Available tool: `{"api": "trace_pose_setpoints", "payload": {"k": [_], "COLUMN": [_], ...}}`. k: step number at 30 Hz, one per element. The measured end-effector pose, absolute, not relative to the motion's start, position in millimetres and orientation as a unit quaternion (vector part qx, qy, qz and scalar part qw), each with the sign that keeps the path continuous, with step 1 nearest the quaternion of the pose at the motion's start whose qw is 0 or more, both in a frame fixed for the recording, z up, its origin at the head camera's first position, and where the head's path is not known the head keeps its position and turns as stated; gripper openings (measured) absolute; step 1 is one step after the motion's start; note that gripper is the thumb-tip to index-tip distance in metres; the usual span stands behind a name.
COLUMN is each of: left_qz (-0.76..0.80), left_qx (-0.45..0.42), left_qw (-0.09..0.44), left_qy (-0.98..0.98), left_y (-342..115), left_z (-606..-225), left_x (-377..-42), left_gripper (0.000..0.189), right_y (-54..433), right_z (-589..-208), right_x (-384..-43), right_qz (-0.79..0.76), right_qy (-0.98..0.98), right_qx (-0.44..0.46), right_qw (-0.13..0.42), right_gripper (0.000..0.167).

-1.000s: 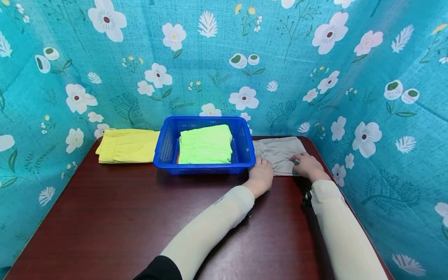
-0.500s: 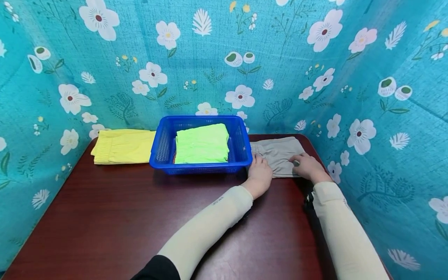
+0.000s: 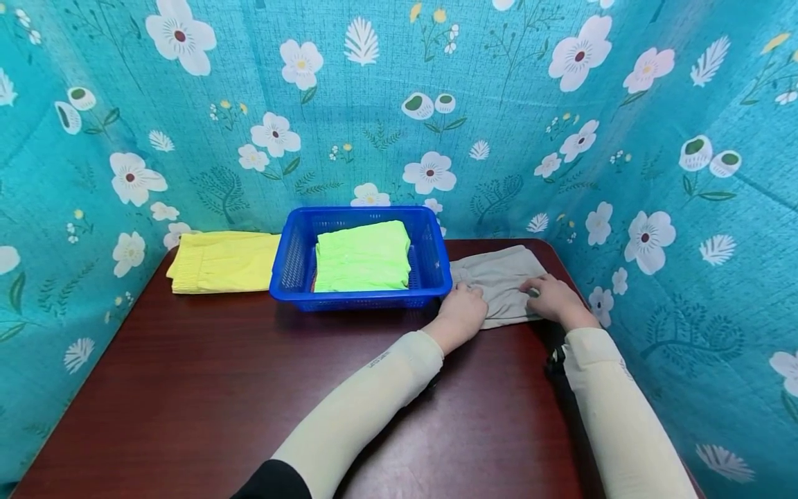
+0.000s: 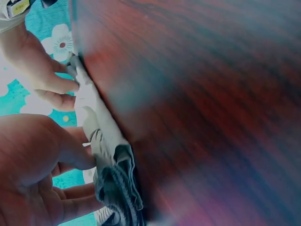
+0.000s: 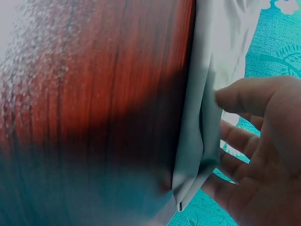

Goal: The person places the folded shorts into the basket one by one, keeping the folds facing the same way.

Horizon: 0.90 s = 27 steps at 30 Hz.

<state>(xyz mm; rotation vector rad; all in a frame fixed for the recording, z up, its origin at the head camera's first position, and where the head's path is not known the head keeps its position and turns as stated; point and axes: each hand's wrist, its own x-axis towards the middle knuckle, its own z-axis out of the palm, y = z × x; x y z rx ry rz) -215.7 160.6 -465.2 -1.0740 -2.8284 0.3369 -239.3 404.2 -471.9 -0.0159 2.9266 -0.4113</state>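
Note:
Folded grey pants (image 3: 506, 277) with a gathered elastic waistband lie at the table's right rear, beside the basket. My left hand (image 3: 463, 313) rests its fingertips on the waistband end, thumb and fingers extended in the left wrist view. At the other end, my right hand (image 3: 553, 298) touches the top of the pants with its thumb and fingertips spread apart. The right wrist view shows the folded edge of the pants (image 5: 197, 127) under those fingertips. Part of the waistband is hidden behind my left hand and the basket's corner.
A blue perforated basket (image 3: 361, 296) stands at the back middle, holding folded lime-green cloth (image 3: 363, 256). Folded yellow cloth (image 3: 226, 262) with an elastic band lies left of it. Flowered blue fabric (image 3: 386, 104) hangs around the back and sides of the dark table (image 3: 262, 388).
Both hands have slid slightly toward me on the grey pants. The front edge of the pants has shifted nearer and now slants. The basket and yellow cloth stay put.

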Motion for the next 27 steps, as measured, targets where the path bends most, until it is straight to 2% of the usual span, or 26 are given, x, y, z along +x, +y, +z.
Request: {"api": "trace_pose_setpoints", "payload": {"k": [12,22,27], "left_qz": [0.100,0.115,0.120], "left_qx": [-0.350,-0.359,-0.364], "left_qw": [0.046,0.054,0.056], "left_qy": [-0.930,-0.925,-0.922], "left_y": [156.1,158.9,158.0], "left_z": [-463.7,-461.3,-457.3], "left_x": [-206.1,-194.8,-187.7], "left_gripper": [0.029,0.027,0.026], "right_y": [389.6,390.8,391.6], "right_z": [-474.8,-474.7,-473.9], "right_x": [-237.1,-238.4,-239.3], "right_qz": [-0.086,-0.090,-0.098], "right_qy": [0.996,0.995,0.994], "right_qx": [-0.014,-0.019,-0.017], "right_qw": [0.026,0.041,0.056], "right_gripper": [0.032,0.025,0.036]}}
